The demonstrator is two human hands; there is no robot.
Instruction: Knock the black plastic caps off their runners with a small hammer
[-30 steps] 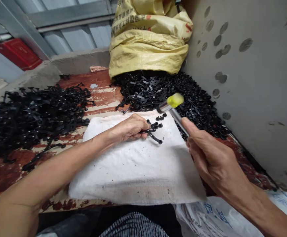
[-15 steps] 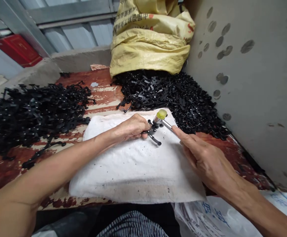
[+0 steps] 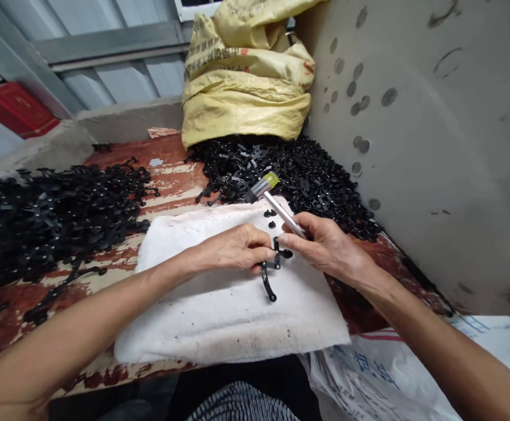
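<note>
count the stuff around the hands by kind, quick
hands: 2 (left hand, right hand)
small hammer: 1
branched black part: 1
loose black bits: 2
black heaps: 2
total: 8

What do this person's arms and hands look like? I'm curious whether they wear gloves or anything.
The left forearm and right forearm are bare, with no sleeves in view. The left hand and right hand wear no gloves or rings, and look lean with bony knuckles. Striped cloth shows at the lap.

Left hand [image 3: 235, 248] palm down, right hand [image 3: 327, 248] curled
</note>
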